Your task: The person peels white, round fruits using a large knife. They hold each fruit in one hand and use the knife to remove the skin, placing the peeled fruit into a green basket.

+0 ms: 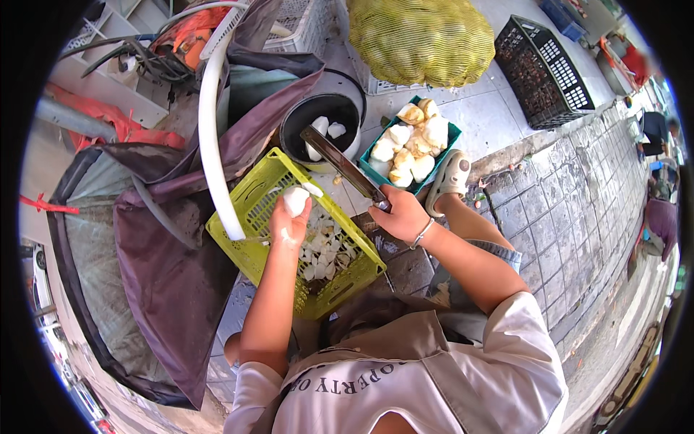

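My left hand (289, 219) holds a peeled white piece of produce (296, 200) over a yellow-green plastic crate (347, 228) with white peelings (325, 249) in its bottom. In my right hand (399, 212) is the handle end of a long, broad-bladed knife (341, 161). Its far end reaches over a dark-lined round bucket (293, 115), where several white pieces (336, 129) lie. Right of the bucket stands a teal basket (454, 132) heaped with peeled, partly brownish pieces (419, 143). The kind of produce cannot be told for certain.
A yellow mesh sack (423, 40) of produce sits on a white crate at the top. A black plastic crate (550, 76) stands at the upper right. A white curved tube (211, 130) and a folded maroon tarpaulin (162, 260) border the left side. Other people are far right.
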A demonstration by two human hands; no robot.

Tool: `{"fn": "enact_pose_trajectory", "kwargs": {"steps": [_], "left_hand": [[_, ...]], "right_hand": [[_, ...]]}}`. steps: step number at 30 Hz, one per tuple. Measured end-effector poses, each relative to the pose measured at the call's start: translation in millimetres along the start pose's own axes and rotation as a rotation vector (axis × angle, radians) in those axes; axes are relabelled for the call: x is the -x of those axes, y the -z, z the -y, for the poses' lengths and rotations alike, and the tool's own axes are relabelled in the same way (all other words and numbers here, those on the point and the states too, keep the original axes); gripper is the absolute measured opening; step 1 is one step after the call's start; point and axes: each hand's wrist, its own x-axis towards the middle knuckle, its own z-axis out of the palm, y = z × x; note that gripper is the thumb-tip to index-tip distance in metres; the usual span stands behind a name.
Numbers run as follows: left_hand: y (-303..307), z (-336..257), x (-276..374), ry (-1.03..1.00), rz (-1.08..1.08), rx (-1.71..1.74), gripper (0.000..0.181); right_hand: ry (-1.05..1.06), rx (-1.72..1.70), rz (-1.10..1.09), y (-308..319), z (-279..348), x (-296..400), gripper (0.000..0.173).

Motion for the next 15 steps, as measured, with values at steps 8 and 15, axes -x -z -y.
{"fn": "enact_pose_trajectory", "kwargs": {"steps": [8,15], "left_hand": [[-95,55,-125,-0.262,-0.250,-0.080,0.028],[-166,179,-145,-1.072,0.394,-1.742,0.066]], "right_hand": [[-0.044,-0.135,-0.245,55,-13,-6,0.020],[0.025,-0.176,-0.407,89,-7,2,0.020]]}}
